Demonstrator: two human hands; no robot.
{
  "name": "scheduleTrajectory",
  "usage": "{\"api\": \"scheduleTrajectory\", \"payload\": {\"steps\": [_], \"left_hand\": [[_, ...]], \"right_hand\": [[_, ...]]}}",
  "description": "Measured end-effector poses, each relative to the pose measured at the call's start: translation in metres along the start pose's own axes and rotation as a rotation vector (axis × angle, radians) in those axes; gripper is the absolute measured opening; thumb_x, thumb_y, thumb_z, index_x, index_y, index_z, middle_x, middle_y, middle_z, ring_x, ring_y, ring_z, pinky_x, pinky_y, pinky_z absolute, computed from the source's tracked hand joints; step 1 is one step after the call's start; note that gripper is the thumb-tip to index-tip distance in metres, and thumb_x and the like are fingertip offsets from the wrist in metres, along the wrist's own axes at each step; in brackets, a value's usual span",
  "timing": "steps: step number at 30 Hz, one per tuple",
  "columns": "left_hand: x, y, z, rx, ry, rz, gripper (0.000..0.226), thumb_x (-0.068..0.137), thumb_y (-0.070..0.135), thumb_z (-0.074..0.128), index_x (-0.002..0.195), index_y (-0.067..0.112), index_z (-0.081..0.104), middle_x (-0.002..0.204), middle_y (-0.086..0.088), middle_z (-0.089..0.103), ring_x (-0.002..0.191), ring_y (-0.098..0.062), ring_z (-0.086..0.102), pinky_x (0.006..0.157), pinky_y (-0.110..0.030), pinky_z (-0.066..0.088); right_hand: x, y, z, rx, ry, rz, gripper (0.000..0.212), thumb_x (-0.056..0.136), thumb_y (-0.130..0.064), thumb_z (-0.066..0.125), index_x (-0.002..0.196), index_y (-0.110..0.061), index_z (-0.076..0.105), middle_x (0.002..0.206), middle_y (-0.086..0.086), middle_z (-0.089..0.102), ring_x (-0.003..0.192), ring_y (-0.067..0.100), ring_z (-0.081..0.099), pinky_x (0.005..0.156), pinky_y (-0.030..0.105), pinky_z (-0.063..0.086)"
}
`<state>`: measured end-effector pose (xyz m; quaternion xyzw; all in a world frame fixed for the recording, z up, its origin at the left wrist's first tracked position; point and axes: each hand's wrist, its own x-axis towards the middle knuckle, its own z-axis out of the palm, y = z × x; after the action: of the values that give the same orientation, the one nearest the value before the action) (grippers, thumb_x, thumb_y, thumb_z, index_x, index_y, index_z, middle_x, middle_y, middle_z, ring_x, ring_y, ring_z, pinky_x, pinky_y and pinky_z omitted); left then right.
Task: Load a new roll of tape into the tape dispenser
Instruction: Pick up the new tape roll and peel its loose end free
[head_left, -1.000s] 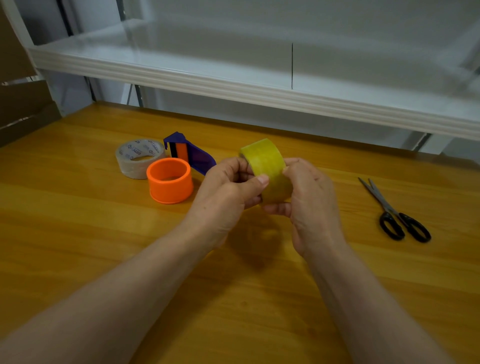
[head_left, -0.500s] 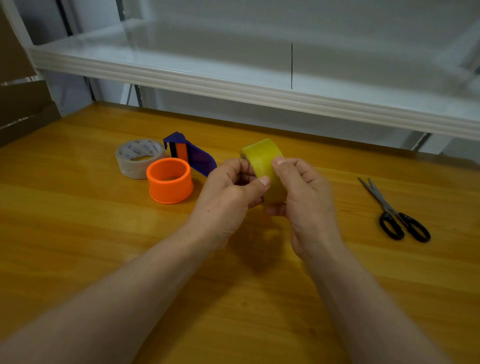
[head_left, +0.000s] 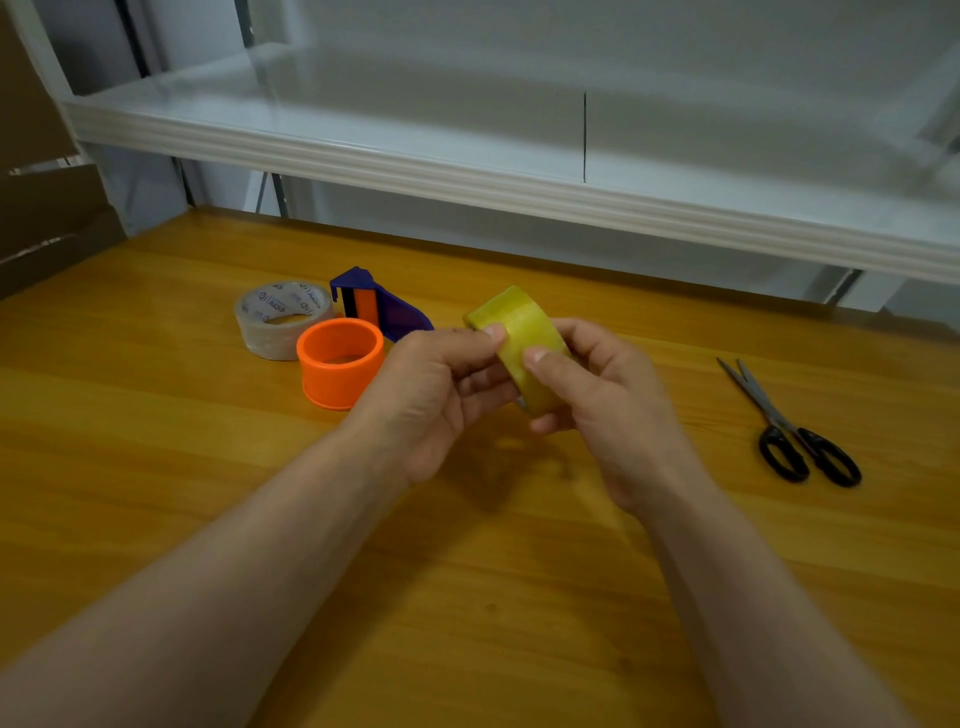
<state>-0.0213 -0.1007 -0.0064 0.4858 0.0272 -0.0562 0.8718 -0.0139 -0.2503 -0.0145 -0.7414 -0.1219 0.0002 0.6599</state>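
Observation:
A yellow tape roll (head_left: 519, 325) is held upright on edge above the middle of the wooden table (head_left: 156, 467). My left hand (head_left: 436, 395) grips its left side, thumb tip on the roll's outer face. My right hand (head_left: 608, 400) holds the right side, its thumb pressed on the outer face lower down. The blue tape dispenser (head_left: 384, 309) with an orange and black insert lies on the table behind and left of my hands. An orange ring-shaped core (head_left: 340, 369) stands in front of the dispenser.
A clear tape roll with printed core (head_left: 280, 319) lies left of the orange ring. Black-handled scissors (head_left: 789, 426) lie at the right. A white shelf edge (head_left: 519, 182) runs above the table's back. Cardboard (head_left: 47, 218) stands at far left.
The roll has turned a little in my hands. My left thumb has moved up onto the roll's upper face, and my right thumb has slid lower on it.

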Motion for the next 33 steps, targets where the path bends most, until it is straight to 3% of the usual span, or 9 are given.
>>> {"api": "scheduleTrajectory", "payload": {"steps": [2,6,10,14,18,23,29,33], "left_hand": [[-0.001,0.000,0.001,0.147,0.048,0.029,0.011,0.092,0.010,0.063,0.100,0.003,0.066,0.082,-0.002,0.076,0.078,-0.013,0.072,0.067,-0.028,0.060],[0.004,0.000,-0.010,0.638,0.283,0.225,0.057,0.079,0.026,0.080,0.127,0.023,0.049,0.120,-0.001,0.053,0.103,-0.016,0.060,0.083,-0.038,0.059],[0.001,0.001,-0.011,0.913,0.247,0.448,0.045,0.083,0.026,0.077,0.124,0.033,0.058,0.124,0.005,0.049,0.103,-0.003,0.054,0.091,-0.032,0.054],[0.001,-0.002,-0.012,1.068,0.215,0.567,0.037,0.086,0.035,0.072,0.122,0.034,0.064,0.119,0.009,0.053,0.106,-0.008,0.054,0.093,-0.036,0.053],[0.003,-0.005,-0.015,1.081,0.230,0.678,0.028,0.086,0.034,0.073,0.114,0.031,0.071,0.108,0.009,0.060,0.104,-0.013,0.057,0.091,-0.041,0.052],[0.003,-0.009,-0.013,0.980,0.217,0.787,0.022,0.083,0.024,0.076,0.105,0.024,0.077,0.099,0.008,0.065,0.098,-0.009,0.063,0.087,-0.040,0.055],[0.002,-0.011,-0.012,0.949,0.196,0.885,0.015,0.082,0.017,0.077,0.097,0.018,0.078,0.094,0.005,0.067,0.091,-0.006,0.064,0.082,-0.024,0.054],[0.003,-0.010,-0.013,0.926,0.209,0.878,0.012,0.082,0.018,0.078,0.093,0.021,0.076,0.093,0.007,0.067,0.090,-0.002,0.064,0.079,-0.015,0.050]], "right_hand": [[0.002,0.003,0.000,-0.038,-0.003,0.005,0.014,0.094,-0.021,0.063,0.103,-0.027,0.072,0.101,0.004,0.075,0.085,0.016,0.070,0.059,0.023,0.051],[0.004,0.005,-0.005,-0.194,0.041,-0.053,0.017,0.094,-0.014,0.066,0.107,-0.023,0.074,0.084,-0.009,0.072,0.068,0.000,0.062,0.060,0.021,0.046],[0.005,0.007,-0.006,-0.293,0.025,-0.073,0.017,0.094,-0.019,0.067,0.107,-0.026,0.075,0.080,-0.012,0.072,0.065,-0.002,0.062,0.061,0.023,0.047],[0.002,0.007,-0.004,-0.318,0.003,-0.087,0.016,0.093,-0.023,0.067,0.107,-0.028,0.074,0.080,-0.012,0.072,0.065,-0.001,0.060,0.062,0.026,0.047],[0.001,0.006,-0.004,-0.375,0.013,-0.102,0.016,0.093,-0.024,0.067,0.108,-0.028,0.074,0.082,-0.010,0.072,0.066,0.000,0.060,0.060,0.024,0.048],[-0.001,0.005,-0.002,-0.458,0.041,-0.137,0.019,0.092,-0.029,0.068,0.110,-0.029,0.072,0.094,-0.008,0.074,0.084,0.011,0.067,0.074,0.037,0.057],[-0.002,0.003,-0.002,-0.483,0.045,-0.149,0.024,0.092,-0.027,0.068,0.116,-0.030,0.072,0.100,-0.012,0.073,0.091,0.008,0.066,0.073,0.028,0.052],[-0.003,0.001,-0.001,-0.545,0.052,-0.172,0.025,0.092,-0.029,0.067,0.117,-0.029,0.071,0.102,-0.010,0.073,0.091,0.009,0.066,0.074,0.030,0.053]]}}
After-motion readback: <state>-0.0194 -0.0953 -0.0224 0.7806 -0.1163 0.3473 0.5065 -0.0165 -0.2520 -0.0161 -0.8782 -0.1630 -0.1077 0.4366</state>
